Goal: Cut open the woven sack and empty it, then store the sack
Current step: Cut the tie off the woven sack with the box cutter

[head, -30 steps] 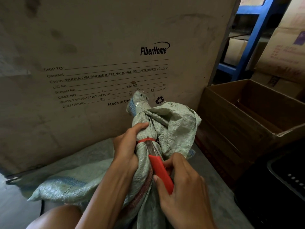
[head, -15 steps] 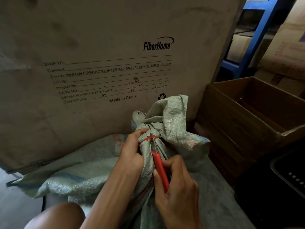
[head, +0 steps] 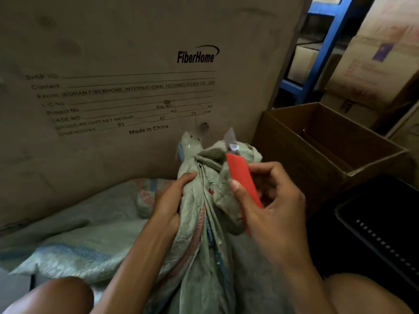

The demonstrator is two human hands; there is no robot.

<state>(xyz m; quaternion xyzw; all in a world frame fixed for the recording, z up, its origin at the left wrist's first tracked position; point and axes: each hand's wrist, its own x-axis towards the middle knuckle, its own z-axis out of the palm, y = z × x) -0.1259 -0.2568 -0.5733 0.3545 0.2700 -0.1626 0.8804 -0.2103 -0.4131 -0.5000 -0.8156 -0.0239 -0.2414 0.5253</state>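
Observation:
A pale green woven sack (head: 204, 234) stands between my knees, its neck bunched upward. My left hand (head: 171, 198) grips the gathered neck just below the top. My right hand (head: 269, 200) holds a red utility knife (head: 241, 177) with its blade out, pointing up and away, lifted clear to the right of the sack's neck. A small red scrap (head: 210, 191) shows in the folds where the tie sat; no red band circles the neck now.
A big FiberHome carton (head: 136, 75) stands right behind the sack. An open cardboard box (head: 335, 141) sits to the right, a black crate (head: 385, 227) nearer me. Another woven sack (head: 74, 241) lies flat at left. Blue shelving (head: 322, 48) with boxes rises behind.
The knife blade was under the red tie around the neck; it has swung up and out to the right, and the red band no longer rings the neck. The sack's top flap has loosened.

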